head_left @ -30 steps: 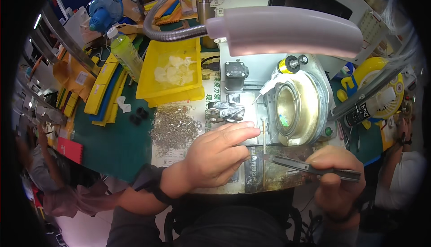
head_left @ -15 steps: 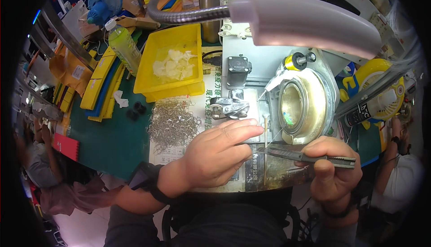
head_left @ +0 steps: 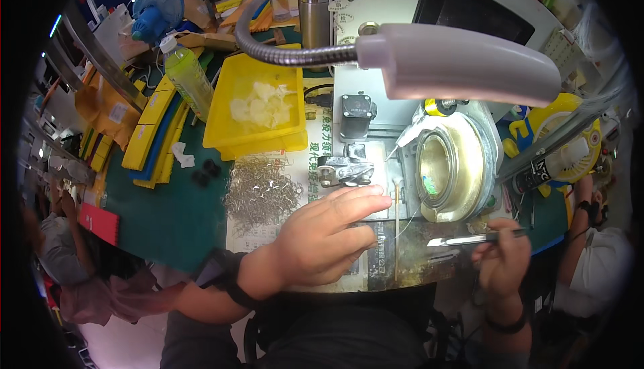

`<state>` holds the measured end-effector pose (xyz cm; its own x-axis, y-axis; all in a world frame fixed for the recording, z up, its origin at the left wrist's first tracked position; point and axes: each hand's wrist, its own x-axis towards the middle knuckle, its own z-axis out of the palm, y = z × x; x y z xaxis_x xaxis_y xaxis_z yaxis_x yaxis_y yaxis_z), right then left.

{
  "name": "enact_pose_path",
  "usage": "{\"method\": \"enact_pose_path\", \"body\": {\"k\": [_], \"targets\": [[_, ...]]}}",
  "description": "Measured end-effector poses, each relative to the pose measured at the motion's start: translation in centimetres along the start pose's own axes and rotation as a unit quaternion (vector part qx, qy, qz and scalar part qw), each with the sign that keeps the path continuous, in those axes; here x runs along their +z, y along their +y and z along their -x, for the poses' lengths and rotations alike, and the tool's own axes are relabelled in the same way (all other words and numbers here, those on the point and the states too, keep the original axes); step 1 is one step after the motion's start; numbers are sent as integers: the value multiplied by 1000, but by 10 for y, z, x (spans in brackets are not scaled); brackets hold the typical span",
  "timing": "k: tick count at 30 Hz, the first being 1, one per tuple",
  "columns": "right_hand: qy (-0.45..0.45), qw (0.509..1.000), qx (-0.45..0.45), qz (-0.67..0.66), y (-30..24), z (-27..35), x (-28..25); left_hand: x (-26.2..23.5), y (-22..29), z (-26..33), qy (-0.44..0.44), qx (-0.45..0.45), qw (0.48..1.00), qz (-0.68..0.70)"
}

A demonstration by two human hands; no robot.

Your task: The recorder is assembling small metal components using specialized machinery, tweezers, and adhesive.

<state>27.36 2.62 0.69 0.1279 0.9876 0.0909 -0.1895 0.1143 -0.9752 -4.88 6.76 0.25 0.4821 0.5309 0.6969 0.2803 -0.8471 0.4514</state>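
While the left hand stretches out flat-ish over the bench, its fingers reach toward the small metal clamp fixture sitting just in front of them. Can't really tell if anything is pinched between those fingertips, since the hand covers that spot; it looks loosely curled, not clenched. A dark wristband sits on that wrist.

Over on the other side, the right hand is closed around a pair of tweezers, held roughly level with the tips pointing left toward the middle of the bench. The tips are near a thin pale rod that stands between the two hands, but whether they touch it is too small to make out.

Just behind the tweezers there's a round cream-coloured spool with a glassy centre, mounted on the machine. A grey lamp head on a gooseneck hangs over all of it.

To the left of the left hand lies a pile of small metal wire parts on a printed sheet, and behind that a yellow tray with whitish bits in it. A green bottle stands beside the tray, and yellow and blue bars are stacked on the green mat.
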Motion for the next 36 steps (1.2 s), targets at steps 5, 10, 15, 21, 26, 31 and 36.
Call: {"method": "enact_pose_path", "body": {"k": [5, 10, 15, 21, 26, 31, 36], "targets": [[147, 987, -26, 67, 2, -25, -81, 2, 5, -5, -16, -2, 1000, -14], [129, 987, 87, 30, -18, -76, -79, 8, 7, 0, 4, -15, 998, -67], [-188, 918, -87, -338, -55, -76, -123, -15, 34, -4, 24, -42, 995, -92], [45, 892, -235, 384, -73, -40, -40, -31, 58, -26, 25, -210, 974, 75], [-158, 768, -517, 344, -66, -29, 42, -24, 71, -40, 43, -325, 919, 220], [-242, 762, -534, 277, -66, -40, 86, -19, 72, -48, 37, -335, 914, 225], [-272, 750, -529, 290, -65, -42, 95, -22, 71, -51, 31, -313, 930, 191]]}}
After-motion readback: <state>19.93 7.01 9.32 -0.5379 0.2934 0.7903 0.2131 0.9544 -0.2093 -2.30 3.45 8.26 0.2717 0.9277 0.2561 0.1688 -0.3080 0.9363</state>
